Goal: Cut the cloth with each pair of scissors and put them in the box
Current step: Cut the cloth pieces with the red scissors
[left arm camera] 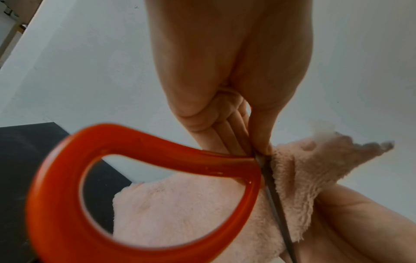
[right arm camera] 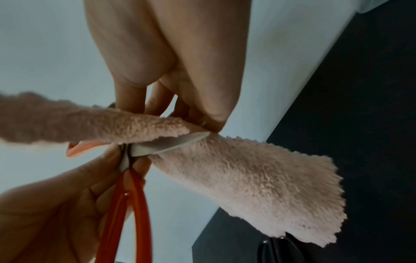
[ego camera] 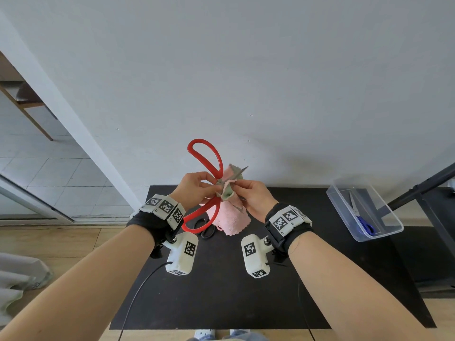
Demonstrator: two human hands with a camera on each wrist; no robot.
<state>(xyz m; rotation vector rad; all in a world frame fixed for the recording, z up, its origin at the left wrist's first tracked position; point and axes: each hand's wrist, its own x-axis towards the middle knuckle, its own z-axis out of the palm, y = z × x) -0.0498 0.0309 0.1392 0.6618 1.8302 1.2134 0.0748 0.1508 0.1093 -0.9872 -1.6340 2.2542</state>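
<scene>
Two bare forearms, each strapped with a black wrist band [ego camera: 286,223] carrying white marker-printed camera housings, reach out over a black mat [ego camera: 221,291] that covers a table set against a plain pale wall [ego camera: 246,70]. Light wood flooring [ego camera: 69,239] shows to the left of the mat, with grey floor tiles and a sliding-door track beyond it. At the mat's far right corner stands a clear plastic box [ego camera: 391,230]; a pair of blue-handled scissors [ego camera: 362,220] lies inside it. A pair of black-handled scissors [ego camera: 205,228] rests on the mat just beside the hanging end of the cloth.

Above the mat's far edge, the left hand [ego camera: 194,187] grips the red-handled scissors [ego camera: 209,158] close to the pivot, thumb and fingers pinched round the metal where the handles meet the blades; one red loop stands up toward the wall, the other hangs down toward the wrist. In the left wrist view the thumb tip presses against the blade beside the fabric. The blades look nearly closed, with the tip poking out past the cloth's upper edge.

The right hand [ego camera: 256,195] pinches the pink cloth [ego camera: 231,217] between thumb and curled fingers, touching the scissor blades. The fuzzy cloth is bunched at the blades, one flap rising above them and the longer part drooping toward the mat, its edge ragged.
</scene>
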